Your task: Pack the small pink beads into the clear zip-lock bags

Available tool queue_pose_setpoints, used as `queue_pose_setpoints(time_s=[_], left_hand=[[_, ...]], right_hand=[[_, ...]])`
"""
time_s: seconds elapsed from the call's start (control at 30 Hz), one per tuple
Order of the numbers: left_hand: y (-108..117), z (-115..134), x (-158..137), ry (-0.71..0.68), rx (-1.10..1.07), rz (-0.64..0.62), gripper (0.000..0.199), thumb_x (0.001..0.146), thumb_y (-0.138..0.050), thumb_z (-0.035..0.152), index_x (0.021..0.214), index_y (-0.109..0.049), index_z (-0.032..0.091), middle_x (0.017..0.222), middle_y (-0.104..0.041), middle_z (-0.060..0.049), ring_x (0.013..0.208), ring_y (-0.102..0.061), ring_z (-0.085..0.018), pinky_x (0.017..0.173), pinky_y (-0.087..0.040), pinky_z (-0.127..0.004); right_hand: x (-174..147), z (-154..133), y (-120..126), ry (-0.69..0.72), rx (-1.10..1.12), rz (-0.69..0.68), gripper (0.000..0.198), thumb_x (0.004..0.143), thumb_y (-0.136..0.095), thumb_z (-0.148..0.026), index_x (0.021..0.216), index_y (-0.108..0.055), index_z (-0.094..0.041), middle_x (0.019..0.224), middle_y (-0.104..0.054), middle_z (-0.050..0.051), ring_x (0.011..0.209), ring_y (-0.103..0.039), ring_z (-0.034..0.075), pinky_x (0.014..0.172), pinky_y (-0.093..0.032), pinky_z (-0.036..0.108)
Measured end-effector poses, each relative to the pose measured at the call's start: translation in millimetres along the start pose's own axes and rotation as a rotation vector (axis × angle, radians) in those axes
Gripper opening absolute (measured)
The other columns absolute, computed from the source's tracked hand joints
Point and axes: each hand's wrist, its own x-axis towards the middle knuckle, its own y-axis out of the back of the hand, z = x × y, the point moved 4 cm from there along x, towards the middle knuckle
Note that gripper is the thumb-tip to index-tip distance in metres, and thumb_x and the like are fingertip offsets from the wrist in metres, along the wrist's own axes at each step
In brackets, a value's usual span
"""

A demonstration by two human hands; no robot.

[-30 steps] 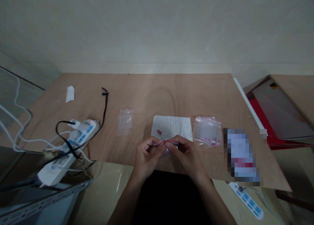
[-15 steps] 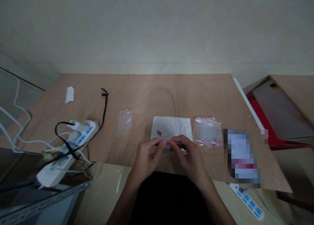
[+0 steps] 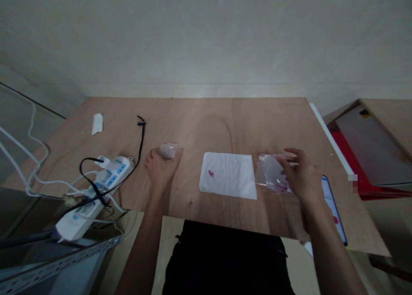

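My left hand (image 3: 161, 168) is lowered at the small clear zip-lock bags (image 3: 168, 149) on the left of the table, its thumb and fingers spread to either side of them. Over on the right, my right hand (image 3: 301, 172) has thumb and index finger at the red-striped edge of a clear zip-lock bag, at the pile of filled zip-lock bags (image 3: 270, 173). Small red bits show along the pile's lower edge. Between my hands lies a white paper sheet (image 3: 234, 174), with a small red piece (image 3: 210, 173) on its left part.
A white power strip (image 3: 117, 170) with plugs and tangled cables covers the left table edge. Behind it lie a black cable end (image 3: 140, 123) and a white scrap (image 3: 97, 123). A phone (image 3: 334, 217) is partly behind my right forearm. A wall (image 3: 206, 41) borders the table's back.
My hands have parted from above the paper sheet, where they held a bag together. The left went to the bags on the left, the right to the pile on the right.
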Motion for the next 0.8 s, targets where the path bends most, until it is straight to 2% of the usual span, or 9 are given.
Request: queue_pose_setpoints(time_s=[0.07, 0.17, 0.27, 0.37, 0.47, 0.57, 0.63, 0.7, 0.8], left_hand=[[-10, 1, 4, -0.004, 0.071, -0.019, 0.073, 0.071, -0.072, 0.05, 0.119, -0.054, -0.002, 0.128, -0.056, -0.033, 0.125, -0.049, -0.047, 0.105, -0.035, -0.055], [-16, 1, 5, -0.009, 0.07, 0.015, 0.062, 0.073, -0.07, 0.044, 0.116, -0.057, 0.002, 0.125, -0.059, -0.029, 0.123, -0.052, -0.044, 0.104, -0.037, -0.054], [-10, 2, 2, -0.056, 0.053, 0.058, 0.062, 0.075, -0.068, 0.042, 0.122, -0.054, 0.005, 0.128, -0.058, -0.025, 0.125, -0.05, -0.04, 0.108, -0.035, -0.052], [5, 8, -8, -0.219, -0.04, 0.067, 0.063, 0.078, -0.067, 0.041, 0.127, -0.051, 0.005, 0.13, -0.056, -0.023, 0.127, -0.049, -0.036, 0.11, -0.036, -0.045], [18, 20, -34, -0.49, -0.237, -0.025, 0.056, 0.081, -0.067, 0.038, 0.126, -0.051, 0.011, 0.123, -0.06, -0.018, 0.12, -0.055, -0.032, 0.105, -0.041, -0.043], [25, 32, -68, -0.683, -0.376, -0.202, 0.054, 0.081, -0.069, 0.034, 0.129, -0.048, 0.022, 0.122, -0.06, -0.012, 0.117, -0.057, -0.028, 0.102, -0.044, -0.044], [24, 37, -87, -0.702, -0.442, -0.363, 0.055, 0.083, -0.068, 0.03, 0.133, -0.045, 0.025, 0.123, -0.059, -0.011, 0.117, -0.057, -0.026, 0.1, -0.046, -0.042], [24, 40, -99, -0.68, -0.485, -0.467, 0.057, 0.083, -0.067, 0.025, 0.135, -0.043, 0.025, 0.123, -0.058, -0.01, 0.117, -0.056, -0.024, 0.099, -0.047, -0.039], [26, 41, -106, -0.658, -0.527, -0.511, 0.06, 0.079, -0.067, 0.016, 0.134, -0.043, 0.025, 0.123, -0.058, -0.009, 0.117, -0.057, -0.023, 0.099, -0.047, -0.038]], right_hand=[[4, 6, -3, 0.078, -0.143, 0.041, 0.071, 0.084, -0.045, -0.071, 0.119, -0.061, -0.011, 0.094, -0.069, 0.019, 0.072, -0.065, 0.03, 0.07, -0.052, 0.049], [2, 9, -1, 0.156, -0.239, 0.18, 0.07, 0.087, -0.044, -0.068, 0.121, -0.06, -0.009, 0.108, -0.065, 0.025, 0.098, -0.062, 0.037, 0.084, -0.049, 0.056], [-6, -1, 6, 0.209, -0.213, 0.281, 0.061, 0.087, -0.049, -0.061, 0.119, -0.062, -0.011, 0.115, -0.062, 0.024, 0.111, -0.057, 0.039, 0.093, -0.046, 0.057], [-18, -24, 10, 0.262, -0.086, 0.26, 0.045, 0.089, -0.052, -0.049, 0.113, -0.065, -0.014, 0.115, -0.064, 0.02, 0.112, -0.059, 0.035, 0.094, -0.048, 0.054], [-32, -57, 5, 0.291, 0.164, 0.096, 0.03, 0.092, -0.052, -0.04, 0.108, -0.067, -0.019, 0.111, -0.069, 0.014, 0.103, -0.065, 0.028, 0.088, -0.053, 0.047], [-49, -91, -14, 0.288, 0.39, -0.235, 0.023, 0.092, -0.055, -0.036, 0.105, -0.07, -0.024, 0.107, -0.072, 0.008, 0.095, -0.068, 0.022, 0.083, -0.055, 0.039], [-60, -108, -30, 0.289, 0.485, -0.486, 0.02, 0.09, -0.059, -0.035, 0.102, -0.072, -0.026, 0.101, -0.075, 0.005, 0.088, -0.07, 0.02, 0.078, -0.056, 0.035], [-68, -118, -44, 0.285, 0.563, -0.669, 0.016, 0.087, -0.062, -0.033, 0.098, -0.073, -0.026, 0.095, -0.076, 0.003, 0.081, -0.071, 0.019, 0.072, -0.056, 0.033], [-72, -122, -56, 0.25, 0.653, -0.764, 0.011, 0.083, -0.066, -0.029, 0.089, -0.073, -0.024, 0.086, -0.075, 0.001, 0.074, -0.069, 0.017, 0.067, -0.054, 0.029]])
